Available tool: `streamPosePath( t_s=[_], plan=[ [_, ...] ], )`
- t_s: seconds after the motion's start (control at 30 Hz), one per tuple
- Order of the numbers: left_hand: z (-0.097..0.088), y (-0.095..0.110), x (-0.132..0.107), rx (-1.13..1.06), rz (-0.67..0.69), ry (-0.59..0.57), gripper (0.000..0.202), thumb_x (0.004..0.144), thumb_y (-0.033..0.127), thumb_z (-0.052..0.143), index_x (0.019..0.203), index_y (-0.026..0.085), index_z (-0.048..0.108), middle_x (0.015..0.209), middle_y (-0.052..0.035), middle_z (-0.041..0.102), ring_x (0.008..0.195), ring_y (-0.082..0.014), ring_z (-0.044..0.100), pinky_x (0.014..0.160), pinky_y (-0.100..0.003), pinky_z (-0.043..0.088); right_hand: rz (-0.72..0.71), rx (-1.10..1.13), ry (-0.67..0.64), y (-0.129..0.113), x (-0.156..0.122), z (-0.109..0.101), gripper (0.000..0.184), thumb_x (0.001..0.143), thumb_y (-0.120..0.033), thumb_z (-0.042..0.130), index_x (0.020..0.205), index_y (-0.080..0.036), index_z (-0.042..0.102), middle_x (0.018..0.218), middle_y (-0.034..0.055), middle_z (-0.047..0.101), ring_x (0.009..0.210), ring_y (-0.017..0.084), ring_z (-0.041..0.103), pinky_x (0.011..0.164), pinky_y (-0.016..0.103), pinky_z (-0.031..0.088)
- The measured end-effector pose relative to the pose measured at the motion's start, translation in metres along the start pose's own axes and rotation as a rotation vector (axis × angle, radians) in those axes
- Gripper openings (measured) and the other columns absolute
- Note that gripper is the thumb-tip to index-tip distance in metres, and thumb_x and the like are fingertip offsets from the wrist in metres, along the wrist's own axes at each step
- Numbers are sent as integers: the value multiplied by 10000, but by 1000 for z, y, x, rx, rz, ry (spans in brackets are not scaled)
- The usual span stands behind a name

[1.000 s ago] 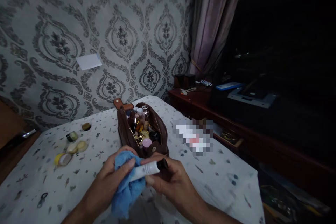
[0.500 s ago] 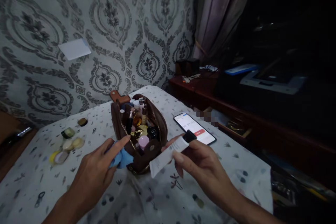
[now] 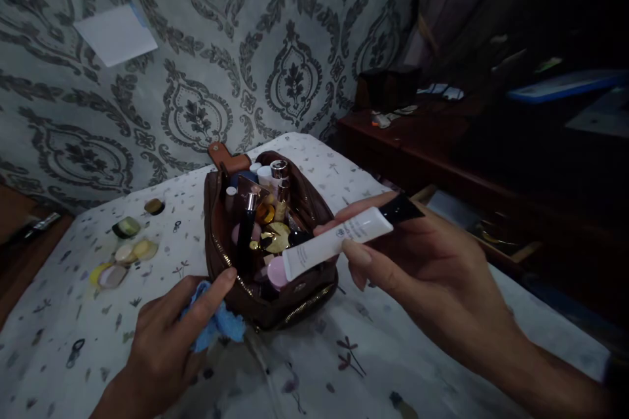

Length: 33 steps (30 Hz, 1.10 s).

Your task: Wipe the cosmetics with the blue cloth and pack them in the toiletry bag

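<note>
A brown makeup bag (image 3: 216, 222) lies unzipped on the patterned cloth, packed with cosmetics. Inside it I see a tall black tube with a silver cap (image 3: 247, 229), a round gold compact (image 3: 275, 237) and a pink-lidded jar (image 3: 278, 273). My right hand (image 3: 413, 268) pinches a white squeeze tube with a black cap (image 3: 339, 242) over the bag's right side. A crumpled blue cloth (image 3: 216, 324) is tucked in my left hand (image 3: 171, 334), whose index finger rests at the bag's left zipper edge.
Several small round containers (image 3: 125, 253) lie on the cloth to the left. A brown strap flap (image 3: 228, 158) stands behind the bag. At right is a dark red desk (image 3: 383, 144) with an open drawer (image 3: 515, 252). White paper (image 3: 116, 34) is on the wall.
My right hand has brought the tube up and over the bag. The view has shifted closer, and the phone seen before is now hidden behind my right hand.
</note>
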<state>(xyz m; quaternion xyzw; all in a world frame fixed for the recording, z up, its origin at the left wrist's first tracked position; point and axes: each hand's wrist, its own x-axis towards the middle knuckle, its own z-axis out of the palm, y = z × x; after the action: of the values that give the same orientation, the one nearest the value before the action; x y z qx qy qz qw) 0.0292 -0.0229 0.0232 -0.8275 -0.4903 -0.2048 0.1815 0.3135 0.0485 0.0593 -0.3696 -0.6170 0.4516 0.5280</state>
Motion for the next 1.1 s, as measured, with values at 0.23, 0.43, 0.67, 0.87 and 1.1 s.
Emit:
streamPosePath(
  t_s=[0.23, 0.43, 0.67, 0.87, 1.1],
  plan=[
    [3, 5, -4, 35, -41, 3, 716, 920, 79, 362, 1564, 359, 217, 933, -49, 590, 726, -133, 625, 637, -201, 474, 10, -26, -146, -3, 22, 11, 123, 837, -376, 726, 900, -274, 696, 830, 15, 713, 691, 168, 649, 557, 256, 530],
    [3, 6, -11, 15, -86, -40, 664, 963, 154, 353, 1568, 368, 186, 991, -61, 610, 790, -148, 642, 700, -229, 505, -61, -136, -277, 2, 37, 23, 71, 809, -251, 728, 880, -257, 732, 785, -4, 700, 669, 149, 635, 544, 236, 498],
    [3, 6, -8, -61, -60, -42, 585, 1014, 247, 322, 1578, 310, 179, 875, -51, 623, 706, -148, 615, 621, -224, 488, 25, -71, -366, 3, 47, 36, 81, 809, -211, 713, 863, -265, 741, 609, -51, 638, 568, 125, 618, 520, 231, 489],
    [2, 5, -7, -75, -56, -66, 615, 1000, 214, 359, 1577, 320, 174, 887, -54, 647, 741, -158, 635, 644, -233, 503, 17, -63, -370, 7, 50, 39, 223, 785, -206, 721, 991, -290, 710, 758, -40, 683, 662, 141, 667, 551, 228, 522],
    [5, 4, -11, -57, -39, -24, 593, 998, 209, 367, 1569, 296, 232, 898, -54, 664, 780, -157, 652, 704, -236, 511, -9, -131, -435, 9, 52, 48, 214, 824, -205, 670, 1020, -290, 677, 686, -62, 643, 581, 107, 608, 527, 200, 482]
  ],
)
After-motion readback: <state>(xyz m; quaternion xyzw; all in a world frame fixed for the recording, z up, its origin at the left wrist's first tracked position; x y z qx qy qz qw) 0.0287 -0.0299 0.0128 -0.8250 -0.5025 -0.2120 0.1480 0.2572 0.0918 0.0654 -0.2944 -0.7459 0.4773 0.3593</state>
